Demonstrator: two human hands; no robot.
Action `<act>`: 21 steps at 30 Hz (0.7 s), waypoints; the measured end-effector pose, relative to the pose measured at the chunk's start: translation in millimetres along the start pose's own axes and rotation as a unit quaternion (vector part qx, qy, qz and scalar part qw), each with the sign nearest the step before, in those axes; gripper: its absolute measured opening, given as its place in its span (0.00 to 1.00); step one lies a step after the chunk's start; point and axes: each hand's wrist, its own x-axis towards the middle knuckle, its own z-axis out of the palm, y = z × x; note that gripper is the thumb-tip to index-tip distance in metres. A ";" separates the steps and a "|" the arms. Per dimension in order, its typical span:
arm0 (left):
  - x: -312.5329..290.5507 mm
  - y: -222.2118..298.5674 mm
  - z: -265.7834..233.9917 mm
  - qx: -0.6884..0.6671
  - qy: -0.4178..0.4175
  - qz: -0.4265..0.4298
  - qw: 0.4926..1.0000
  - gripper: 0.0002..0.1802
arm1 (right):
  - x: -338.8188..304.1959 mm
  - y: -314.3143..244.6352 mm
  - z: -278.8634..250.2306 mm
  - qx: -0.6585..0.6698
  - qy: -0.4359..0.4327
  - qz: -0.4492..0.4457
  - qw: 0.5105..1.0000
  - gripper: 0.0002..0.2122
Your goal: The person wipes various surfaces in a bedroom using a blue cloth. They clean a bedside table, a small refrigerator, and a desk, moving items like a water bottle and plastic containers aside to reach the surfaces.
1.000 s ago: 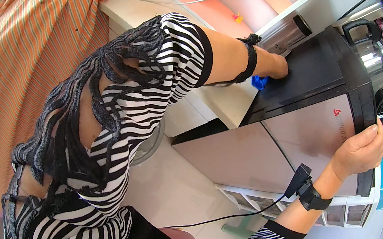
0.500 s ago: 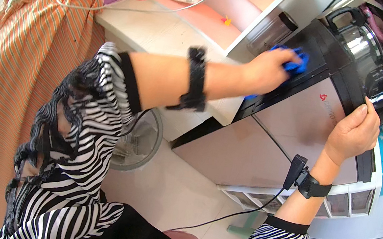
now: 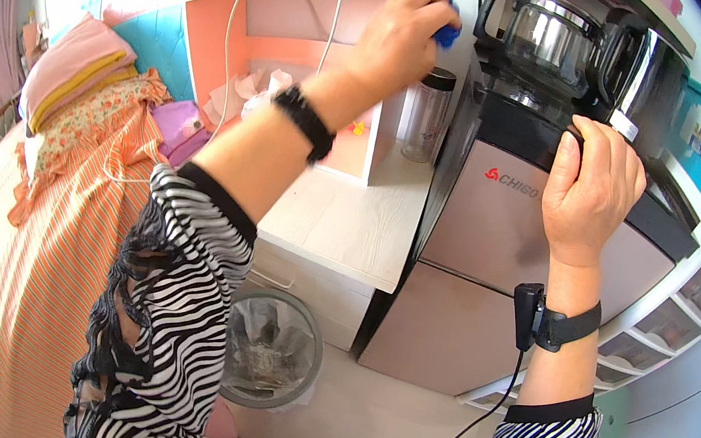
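My left hand [image 3: 397, 43] is closed around a crumpled blue cloth [image 3: 449, 33]. It is raised in front of the wall, above a clear tumbler with a black lid [image 3: 427, 117] on the desk. My right hand [image 3: 595, 189] has its fingers together, hooked over the front edge of the black top of a floor-standing appliance [image 3: 489, 213] with a pinkish-brown front. Behind that hand, a glass pot with a steel band [image 3: 548, 44] and a black-handled kettle [image 3: 646, 87] stand on the top. The right fingertips are partly hidden.
A pale desk [image 3: 340, 227] with a pink-backed shelf adjoins the appliance. Below it stands a lined waste bin [image 3: 270, 353]. A bed with a striped cover [image 3: 55, 291] lies left, a white drawer unit [image 3: 674, 316] right. A white cable [image 3: 230, 44] hangs across the shelf.
My left hand has lifted the blue cloth off the appliance's black top, up and to the left. The view has turned, showing more shelf and bed. My right hand stays at the appliance's edge.
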 end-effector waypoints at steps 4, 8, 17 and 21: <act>14.2 -26.9 1.6 0.385 -0.229 0.100 0.888 0.08 | -1.7 1.5 1.6 0.007 0.017 -0.002 1.000 0.08; -28.3 -12.5 17.4 0.481 -0.386 0.155 0.772 0.13 | -2.6 2.5 2.8 0.020 0.028 0.004 0.999 0.07; -166.7 46.7 6.5 0.231 -0.582 0.193 0.755 0.08 | -0.6 1.1 -1.5 0.028 0.018 0.012 0.999 0.07; -94.7 26.3 8.4 0.376 -0.388 0.156 0.827 0.12 | -2.3 1.4 -0.1 0.026 0.013 0.020 0.999 0.07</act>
